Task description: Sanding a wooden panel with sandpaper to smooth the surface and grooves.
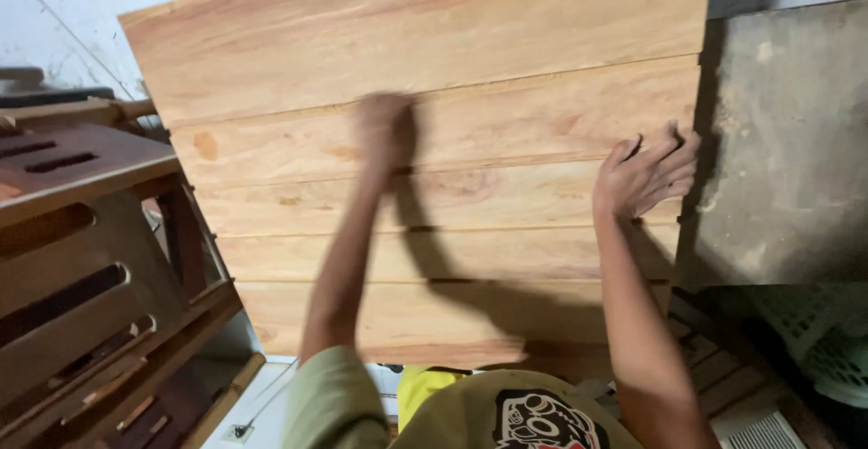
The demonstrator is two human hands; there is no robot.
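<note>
The left hand point(384, 132), motion-blurred so its grip cannot be told, rests near the middle of the wooden panel point(434, 78) of pale joined boards. The right hand point(644, 173) presses spread fingers flat at the panel's right edge. The surface already looks smooth and bare, unfinished.

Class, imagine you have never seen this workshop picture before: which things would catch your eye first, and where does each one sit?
A big panel of pale wooden boards joined edge to edge fills the middle and top. The left hand, blurred, lies flat on its centre, while the right hand rests with spread fingers near its right edge. Dark slotted wooden furniture crowds the left side.
</note>
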